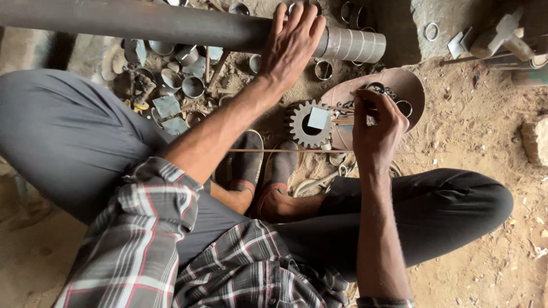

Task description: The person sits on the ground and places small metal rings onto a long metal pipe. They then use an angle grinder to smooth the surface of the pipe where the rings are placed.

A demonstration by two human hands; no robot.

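The left hand (292,43) lies flat, fingers spread, on the pipe (171,23) at twelve o'clock. The right hand (377,128) pinches thin rods (342,118) at the dish's (408,85) rim, with bare dirt at three o'clock.

A long grey metal pipe (171,24) lies level across the top, its right end banded in shiny rings. Thin brown rods (342,118) lie bundled on a round rusty dish (408,85).

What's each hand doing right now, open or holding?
Left hand: open, palm flat on the steel pipe.
Right hand: fingers pinched on thin rods above the round dish.
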